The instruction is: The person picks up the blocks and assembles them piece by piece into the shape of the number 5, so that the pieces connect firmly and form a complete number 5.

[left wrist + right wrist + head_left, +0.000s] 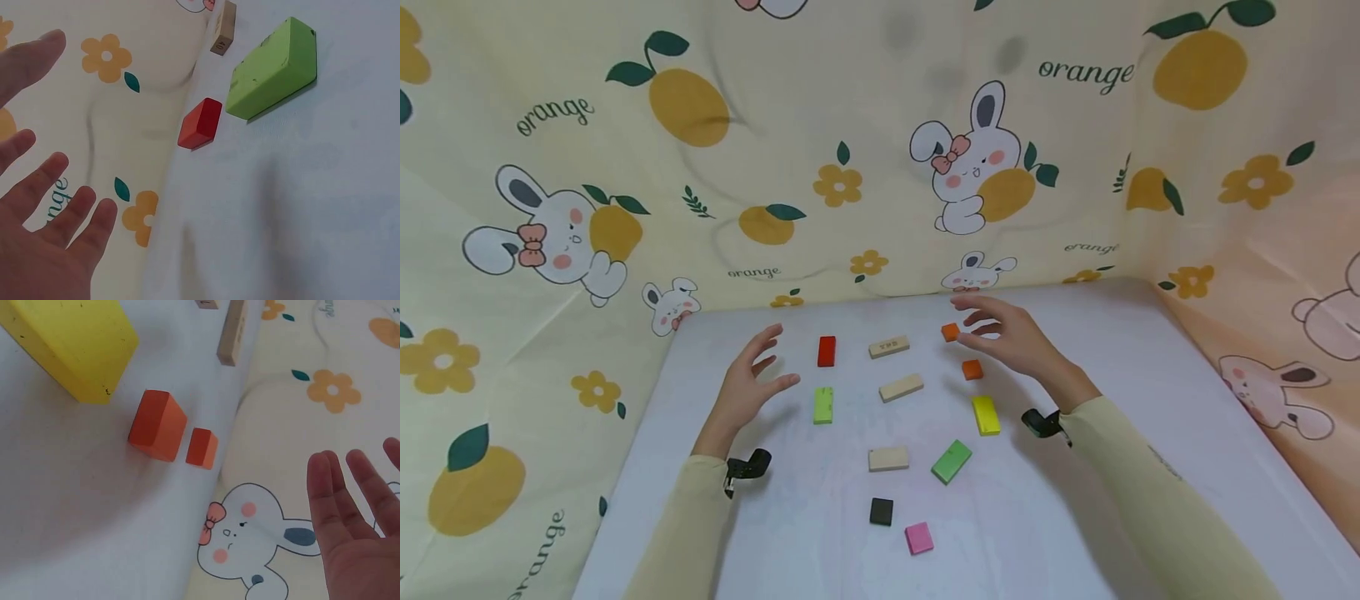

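both hands (pixel 743 393) (pixel 1017 336) hover well apart, loosely spread.

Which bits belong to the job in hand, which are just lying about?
Likely job pieces, judged by nearness (nothing is held):
Left hand: red block, light green block
Right hand: far orange block, near orange block

Probably just lying about:
three wooden blocks, yellow block, darker green block, black block, pink block

Cream cloth (pixel 820 100) hangs behind and left of a white tabletop (pixel 805 533); shallow creases. Printed on it: rabbits (pixel 973 172), some pink-bowed; oranges (pixel 688 107); yellow flowers (pixel 837 185); green leaves (pixel 668 43). Dark script lettering (pixel 1086 73) reads "orange" (repeated, lower left running steeply). Right-hand cloth (pixel 1262 283) looks peachier.
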Motion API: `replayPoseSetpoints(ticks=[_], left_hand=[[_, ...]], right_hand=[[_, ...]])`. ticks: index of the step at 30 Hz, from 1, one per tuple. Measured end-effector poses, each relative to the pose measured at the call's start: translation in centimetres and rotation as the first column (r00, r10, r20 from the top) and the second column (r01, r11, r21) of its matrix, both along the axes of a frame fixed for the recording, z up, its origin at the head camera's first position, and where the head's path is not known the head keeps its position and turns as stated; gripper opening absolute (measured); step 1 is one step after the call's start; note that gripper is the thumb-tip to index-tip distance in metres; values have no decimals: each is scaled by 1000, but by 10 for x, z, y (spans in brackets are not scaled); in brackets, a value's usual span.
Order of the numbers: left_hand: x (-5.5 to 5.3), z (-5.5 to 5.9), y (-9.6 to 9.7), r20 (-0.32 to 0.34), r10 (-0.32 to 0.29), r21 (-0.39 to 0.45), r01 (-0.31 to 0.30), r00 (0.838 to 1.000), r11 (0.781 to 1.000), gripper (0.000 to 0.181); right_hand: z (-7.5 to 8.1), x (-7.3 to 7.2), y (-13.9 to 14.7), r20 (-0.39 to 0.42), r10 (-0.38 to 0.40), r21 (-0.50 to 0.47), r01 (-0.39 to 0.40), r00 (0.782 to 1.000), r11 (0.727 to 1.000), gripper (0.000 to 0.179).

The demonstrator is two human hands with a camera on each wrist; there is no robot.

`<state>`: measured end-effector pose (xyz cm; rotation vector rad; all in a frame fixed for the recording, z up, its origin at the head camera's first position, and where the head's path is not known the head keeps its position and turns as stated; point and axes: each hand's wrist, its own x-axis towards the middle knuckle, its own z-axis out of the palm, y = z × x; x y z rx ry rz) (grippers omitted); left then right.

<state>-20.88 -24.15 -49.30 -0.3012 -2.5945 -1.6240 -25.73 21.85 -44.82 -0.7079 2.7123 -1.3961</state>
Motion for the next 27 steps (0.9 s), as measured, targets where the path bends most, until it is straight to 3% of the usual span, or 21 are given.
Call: replayPoseSetpoints(ticks=[7,15,27], left_hand=[[-10,-3,4,23,-17,0,17,1000,1000,89],[-15,-6,8,53,-17,-2,18,998,1000,86],[-24,-15,10,65,-37,5,37,997,999,85]], right_hand=[[-5,-9,-8,29,40,-9,-40,999,999,55],[-14,-17,-16,36,55,8,-55,998,998,54],[-22,-28,-26,99,32,43,-37,995,998,51]])
